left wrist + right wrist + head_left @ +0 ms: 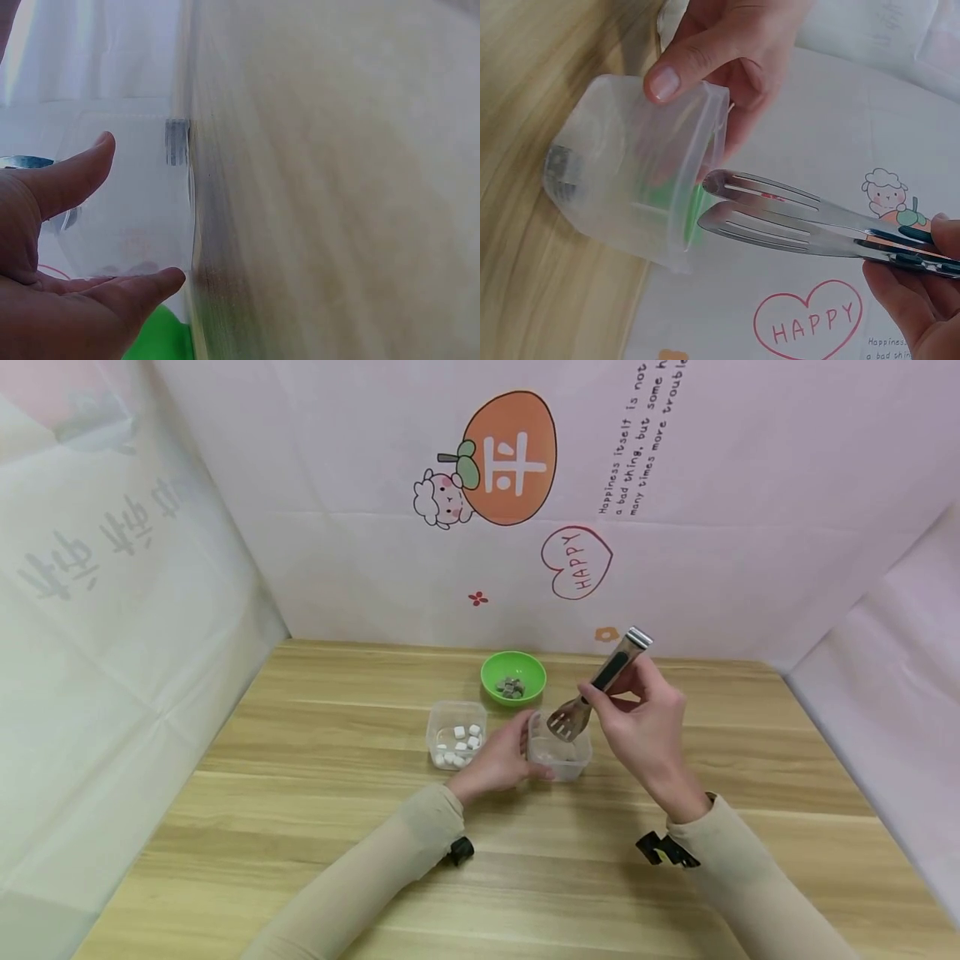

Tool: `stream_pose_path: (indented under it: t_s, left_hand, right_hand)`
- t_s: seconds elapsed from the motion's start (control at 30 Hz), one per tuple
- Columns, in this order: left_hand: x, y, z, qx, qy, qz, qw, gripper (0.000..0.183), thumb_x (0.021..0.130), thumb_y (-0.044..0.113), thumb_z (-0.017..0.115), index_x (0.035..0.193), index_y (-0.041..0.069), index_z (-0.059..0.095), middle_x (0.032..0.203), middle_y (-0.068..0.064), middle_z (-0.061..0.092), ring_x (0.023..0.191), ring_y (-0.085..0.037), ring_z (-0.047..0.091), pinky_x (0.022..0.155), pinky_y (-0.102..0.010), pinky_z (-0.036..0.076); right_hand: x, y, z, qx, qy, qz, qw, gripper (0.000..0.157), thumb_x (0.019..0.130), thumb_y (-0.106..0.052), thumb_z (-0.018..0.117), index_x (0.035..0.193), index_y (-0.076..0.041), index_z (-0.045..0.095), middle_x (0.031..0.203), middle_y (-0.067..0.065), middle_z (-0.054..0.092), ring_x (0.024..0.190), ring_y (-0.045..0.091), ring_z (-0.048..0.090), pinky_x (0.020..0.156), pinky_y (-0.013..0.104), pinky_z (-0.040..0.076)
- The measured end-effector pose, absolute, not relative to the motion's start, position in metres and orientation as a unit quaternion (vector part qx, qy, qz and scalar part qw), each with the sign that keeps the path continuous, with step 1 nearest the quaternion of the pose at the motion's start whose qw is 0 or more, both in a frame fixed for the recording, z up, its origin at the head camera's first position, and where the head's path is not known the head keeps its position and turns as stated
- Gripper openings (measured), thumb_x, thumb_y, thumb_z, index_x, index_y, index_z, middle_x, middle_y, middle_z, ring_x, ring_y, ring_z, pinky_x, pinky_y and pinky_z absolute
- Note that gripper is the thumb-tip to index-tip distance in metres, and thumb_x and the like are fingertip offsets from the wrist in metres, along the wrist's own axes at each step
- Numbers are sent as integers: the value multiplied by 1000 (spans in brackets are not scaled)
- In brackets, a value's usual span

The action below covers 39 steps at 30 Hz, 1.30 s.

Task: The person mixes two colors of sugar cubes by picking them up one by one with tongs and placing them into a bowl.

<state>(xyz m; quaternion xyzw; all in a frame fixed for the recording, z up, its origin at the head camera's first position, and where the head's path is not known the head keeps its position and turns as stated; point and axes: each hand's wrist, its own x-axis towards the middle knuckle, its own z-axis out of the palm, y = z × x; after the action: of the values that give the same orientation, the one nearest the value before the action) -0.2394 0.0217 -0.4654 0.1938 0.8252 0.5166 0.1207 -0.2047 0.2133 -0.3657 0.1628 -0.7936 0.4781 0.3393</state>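
Observation:
In the head view my left hand [501,758] steadies a clear plastic container [573,769] on the table, thumb on the near side and fingers round the left wall. Through its wall in the right wrist view, small grey pieces [560,171] show at the bottom. My right hand [647,727] grips metal tongs [613,672] with dark handle grips, slotted ends tilted down over that container's mouth. Seen from the right wrist, the two tong ends [757,234] stand slightly apart with nothing between them, right at the rim.
Left of my left hand stands a second clear container [441,720] holding several white cubes [460,732]. Behind both is a green bowl [531,670] with several grey cubes [510,687] in it. A printed white cloth [360,568] hangs behind the wooden table [337,735].

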Motion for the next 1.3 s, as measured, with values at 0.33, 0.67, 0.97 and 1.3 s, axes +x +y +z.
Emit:
stream_pose_path:
  t_s: [0.33,0.67,0.97,1.3]
  left_hand:
    - [-239,23,-463,182,832,510,125,101,76,8,94,160,7,37,155,-14,53,141,-29,52,119,-41,41]
    - [-237,23,-462,181,837,502,126,103,76,9,94,161,8,37,157,-13,51,141,-29,52,118,-40,42]
    - [-238,22,-460,174,840,498,124,104,76,11,95,162,7,36,159,-14,49,143,-31,50,119,-42,41]
    - [-239,20,-462,189,839,496,117,104,75,13,96,161,6,37,155,-14,53,139,-29,53,118,-41,42]
  right_hand:
    - [-206,216,-375,182,-790,477,339,30,81,7,88,100,1,65,83,7,72,72,10,67,68,18,61]
    - [-210,213,-384,188,-810,469,299,31,82,7,87,102,-2,66,84,5,72,74,18,68,69,20,62]
    - [-214,211,-392,196,-833,437,278,31,83,7,86,104,-1,65,82,5,71,72,17,69,68,18,61]
    - [-218,207,-399,187,-851,416,261,31,83,6,86,104,-3,64,79,4,69,69,16,66,63,18,60]
